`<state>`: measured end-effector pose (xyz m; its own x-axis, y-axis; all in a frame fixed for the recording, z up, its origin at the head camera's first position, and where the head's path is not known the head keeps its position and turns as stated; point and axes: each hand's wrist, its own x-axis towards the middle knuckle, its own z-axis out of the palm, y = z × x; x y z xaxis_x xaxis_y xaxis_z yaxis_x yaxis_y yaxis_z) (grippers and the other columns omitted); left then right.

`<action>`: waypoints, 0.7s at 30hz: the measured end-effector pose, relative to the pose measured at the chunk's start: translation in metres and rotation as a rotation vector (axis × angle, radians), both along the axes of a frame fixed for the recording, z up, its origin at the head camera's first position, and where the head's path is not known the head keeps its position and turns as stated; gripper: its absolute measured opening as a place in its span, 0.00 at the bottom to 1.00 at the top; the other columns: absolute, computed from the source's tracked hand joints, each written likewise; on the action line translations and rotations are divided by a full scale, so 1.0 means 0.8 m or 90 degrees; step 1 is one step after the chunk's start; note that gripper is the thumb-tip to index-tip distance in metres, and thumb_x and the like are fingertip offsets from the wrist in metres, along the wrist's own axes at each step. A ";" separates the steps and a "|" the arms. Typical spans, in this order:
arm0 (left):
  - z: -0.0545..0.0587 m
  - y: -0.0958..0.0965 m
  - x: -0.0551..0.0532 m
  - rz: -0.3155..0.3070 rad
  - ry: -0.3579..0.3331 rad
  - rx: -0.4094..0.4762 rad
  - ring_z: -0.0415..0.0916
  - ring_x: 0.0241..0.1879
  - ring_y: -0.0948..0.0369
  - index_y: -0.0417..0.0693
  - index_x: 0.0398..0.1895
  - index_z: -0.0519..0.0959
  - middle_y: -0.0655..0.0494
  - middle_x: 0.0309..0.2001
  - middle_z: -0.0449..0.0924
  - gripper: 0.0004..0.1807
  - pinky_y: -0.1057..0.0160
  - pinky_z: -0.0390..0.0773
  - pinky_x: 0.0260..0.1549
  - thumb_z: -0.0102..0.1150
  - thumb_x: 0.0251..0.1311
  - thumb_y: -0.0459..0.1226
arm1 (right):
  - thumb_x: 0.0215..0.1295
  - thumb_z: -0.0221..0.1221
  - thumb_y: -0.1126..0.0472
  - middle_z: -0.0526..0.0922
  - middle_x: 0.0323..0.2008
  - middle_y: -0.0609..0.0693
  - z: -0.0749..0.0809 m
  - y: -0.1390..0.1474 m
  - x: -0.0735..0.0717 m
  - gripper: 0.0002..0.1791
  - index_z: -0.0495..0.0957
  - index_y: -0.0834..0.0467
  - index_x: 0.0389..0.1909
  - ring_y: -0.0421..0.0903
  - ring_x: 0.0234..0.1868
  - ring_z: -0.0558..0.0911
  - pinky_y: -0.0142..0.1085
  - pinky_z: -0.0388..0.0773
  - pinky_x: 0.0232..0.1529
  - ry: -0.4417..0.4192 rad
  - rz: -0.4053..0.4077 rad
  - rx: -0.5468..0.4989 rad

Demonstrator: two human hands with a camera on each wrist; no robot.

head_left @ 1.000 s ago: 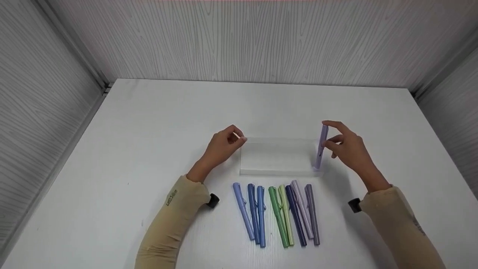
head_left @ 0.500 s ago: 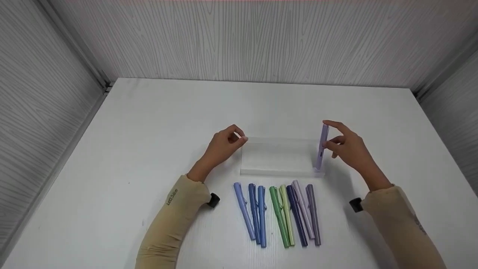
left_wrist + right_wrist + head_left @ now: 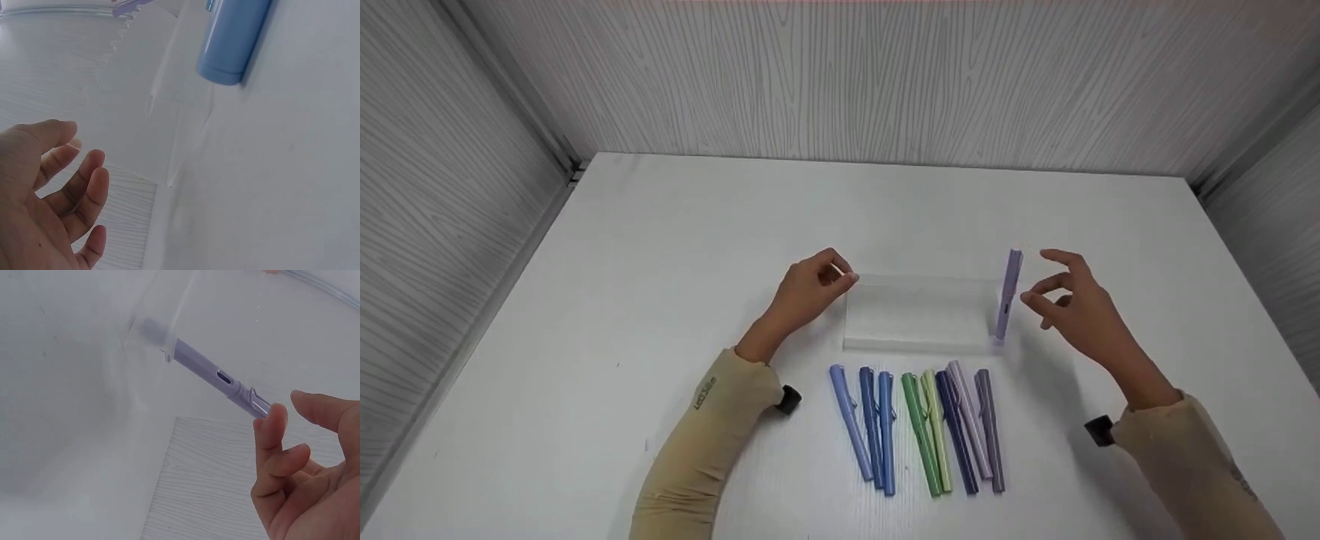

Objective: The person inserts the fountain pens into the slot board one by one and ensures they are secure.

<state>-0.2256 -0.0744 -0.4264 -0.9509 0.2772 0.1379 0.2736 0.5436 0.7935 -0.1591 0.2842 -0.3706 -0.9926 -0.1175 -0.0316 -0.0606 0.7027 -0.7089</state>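
A clear plastic pen rack (image 3: 919, 346) with notched edges sits on the table. At its far left corner my left hand (image 3: 812, 291) pinches the rim between thumb and index finger; the left wrist view shows this hand (image 3: 62, 191) beside the clear plastic. Across the rack's right end lies a light purple pen (image 3: 1009, 289), its lower end by the near edge. My right hand (image 3: 1072, 300) is just right of that pen, fingers bent loosely and holding nothing. In the right wrist view the pen (image 3: 205, 371) lies beyond the fingertips (image 3: 275, 417).
In front of the rack several pens lie in a row: light blue (image 3: 851, 424), blue (image 3: 886, 435), green (image 3: 921, 435), pale green (image 3: 937, 431), dark blue (image 3: 957, 435), lilac (image 3: 970, 420) and grey-purple (image 3: 990, 431). A wood-grain panel (image 3: 870, 82) stands behind the table.
My right hand has let go of the light purple pen and moved a little to the right. The pen stays on the rack. The left hand keeps its place.
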 end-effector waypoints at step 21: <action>0.002 0.002 -0.003 -0.007 0.019 -0.002 0.71 0.31 0.60 0.49 0.40 0.80 0.51 0.32 0.82 0.11 0.65 0.68 0.32 0.59 0.64 0.46 | 0.65 0.59 0.45 0.77 0.48 0.58 -0.012 -0.023 0.058 0.43 0.47 0.57 0.71 0.48 0.29 0.80 0.38 0.74 0.31 -0.159 0.154 0.049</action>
